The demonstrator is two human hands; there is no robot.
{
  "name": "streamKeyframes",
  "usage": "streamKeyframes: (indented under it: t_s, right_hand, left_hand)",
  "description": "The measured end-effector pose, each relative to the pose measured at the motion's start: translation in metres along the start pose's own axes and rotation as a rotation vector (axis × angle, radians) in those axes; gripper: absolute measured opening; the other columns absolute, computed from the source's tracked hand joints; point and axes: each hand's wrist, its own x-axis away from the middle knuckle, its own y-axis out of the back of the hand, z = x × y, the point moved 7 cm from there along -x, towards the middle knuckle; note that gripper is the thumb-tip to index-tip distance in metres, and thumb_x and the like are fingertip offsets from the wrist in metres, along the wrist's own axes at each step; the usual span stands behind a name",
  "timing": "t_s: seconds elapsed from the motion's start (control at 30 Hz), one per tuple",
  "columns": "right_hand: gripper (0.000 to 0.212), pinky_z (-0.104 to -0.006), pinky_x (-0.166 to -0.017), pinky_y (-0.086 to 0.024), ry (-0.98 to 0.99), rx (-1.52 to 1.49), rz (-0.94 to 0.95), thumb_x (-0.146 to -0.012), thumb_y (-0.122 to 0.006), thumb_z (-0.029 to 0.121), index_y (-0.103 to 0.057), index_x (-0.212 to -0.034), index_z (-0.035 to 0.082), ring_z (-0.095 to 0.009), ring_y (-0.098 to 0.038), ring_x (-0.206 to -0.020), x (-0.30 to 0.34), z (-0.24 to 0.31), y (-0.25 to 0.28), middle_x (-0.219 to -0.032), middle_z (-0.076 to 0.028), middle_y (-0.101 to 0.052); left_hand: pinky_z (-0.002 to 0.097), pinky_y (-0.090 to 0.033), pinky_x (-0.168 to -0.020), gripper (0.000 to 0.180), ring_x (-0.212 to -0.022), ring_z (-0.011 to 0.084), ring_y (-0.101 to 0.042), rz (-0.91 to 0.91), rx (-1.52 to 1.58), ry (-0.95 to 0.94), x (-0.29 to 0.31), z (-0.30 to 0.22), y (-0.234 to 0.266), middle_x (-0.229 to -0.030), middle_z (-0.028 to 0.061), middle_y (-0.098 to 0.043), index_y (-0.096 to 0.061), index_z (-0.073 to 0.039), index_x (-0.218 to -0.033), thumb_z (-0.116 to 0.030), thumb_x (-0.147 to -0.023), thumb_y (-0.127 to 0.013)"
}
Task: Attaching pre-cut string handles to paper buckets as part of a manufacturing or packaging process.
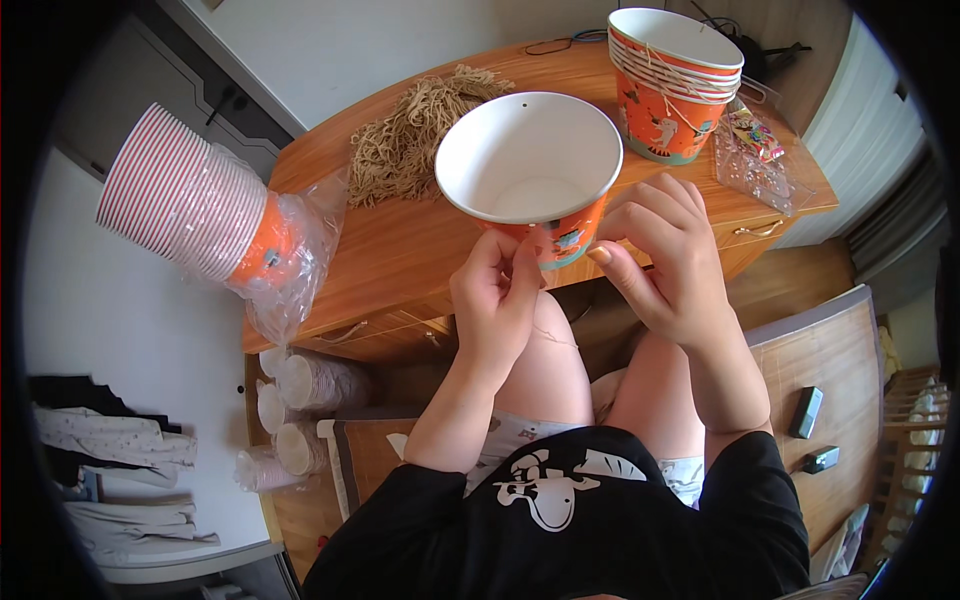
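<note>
An orange paper bucket (530,165) with a white inside stands at the near edge of the table, its mouth tipped toward me. A small dark hole shows near its far rim. At its front, my left hand (495,305) is closed in a pinch, and a thin string (556,337) trails from it over my thigh. Beside the bucket's right wall is my right hand (665,260), its fingers curled and its thumb close to the forefinger. Whatever lies between those fingertips is too small to make out.
A heap of tan strings (425,130) lies behind the bucket. Nested orange buckets (670,95) with strings stand at the back right, beside a clear plastic bag (755,150). A long bagged bucket stack (190,200) leans at the left; more wrapped stacks (310,385) stand below.
</note>
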Motion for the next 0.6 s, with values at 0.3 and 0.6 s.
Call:
streamKeyframes:
  t_s: [0.3, 0.6]
  right_hand:
    - [0.020, -0.0369, -0.073, -0.037, 0.000, -0.004, 0.003, -0.085, -0.077, 0.028, -0.068, -0.083, 0.011, -0.024, -0.053, -0.077, 0.001, -0.003, 0.000, -0.082, -0.002, -0.063]
    - [0.030, -0.0357, -0.080, -0.044, 0.066, -0.135, 0.067, -0.077, -0.081, 0.010, -0.077, -0.106, 0.016, -0.022, -0.062, -0.091, 0.005, 0.005, -0.023, -0.103, 0.000, -0.070]
  left_hand:
    - [0.0203, -0.045, -0.056, 0.020, -0.061, 0.0031, -0.058, -0.022, -0.082, -0.065, 0.002, -0.002, 0.003, -0.069, 0.0012, -0.063, -0.054, -0.001, -0.081, -0.003, -0.101, -0.060]
    - [0.0173, -0.030, -0.057, 0.015, -0.063, 0.0001, -0.039, 0.094, 0.065, -0.102, 0.015, -0.023, 0.000, -0.079, -0.0047, -0.053, -0.055, -0.003, -0.087, -0.006, -0.101, -0.053]
